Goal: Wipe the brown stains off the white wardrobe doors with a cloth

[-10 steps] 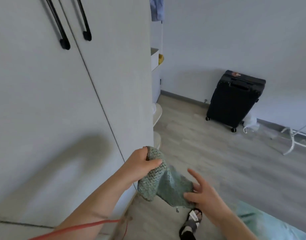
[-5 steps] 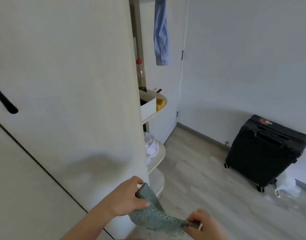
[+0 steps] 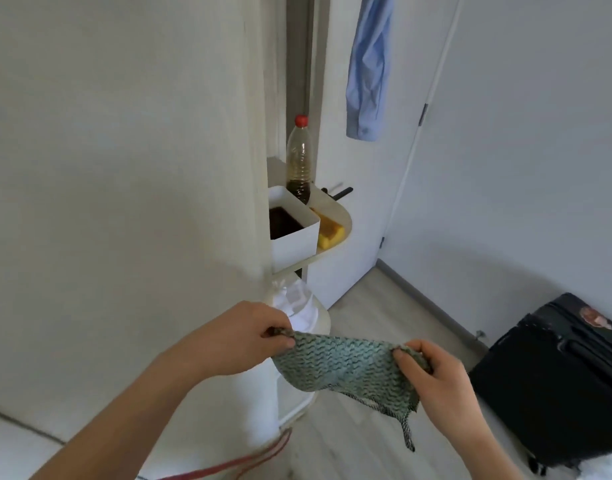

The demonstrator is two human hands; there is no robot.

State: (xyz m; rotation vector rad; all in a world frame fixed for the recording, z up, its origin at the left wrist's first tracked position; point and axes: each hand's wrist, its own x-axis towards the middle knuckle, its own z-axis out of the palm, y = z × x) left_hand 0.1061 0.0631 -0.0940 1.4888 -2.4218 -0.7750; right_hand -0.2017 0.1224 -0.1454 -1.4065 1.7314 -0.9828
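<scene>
A green knitted cloth (image 3: pixel 342 367) is stretched between my two hands at the lower middle of the view. My left hand (image 3: pixel 244 336) pinches its left corner and my right hand (image 3: pixel 432 379) pinches its right corner. The white wardrobe door (image 3: pixel 124 168) fills the left half of the view, just left of my left hand. No brown stain shows on the part of the door in view.
Rounded end shelves (image 3: pixel 335 233) beside the wardrobe carry a white box of dark liquid (image 3: pixel 290 230), a red-capped bottle (image 3: pixel 300 161) and a yellow sponge (image 3: pixel 330 232). A blue shirt (image 3: pixel 368 67) hangs above. A black suitcase (image 3: pixel 557 375) stands on the wood floor at right.
The view has swung up and to the right along the wardrobe. My right hand has taken hold of the cloth's free corner, and both hands have pulled the cloth out flat.
</scene>
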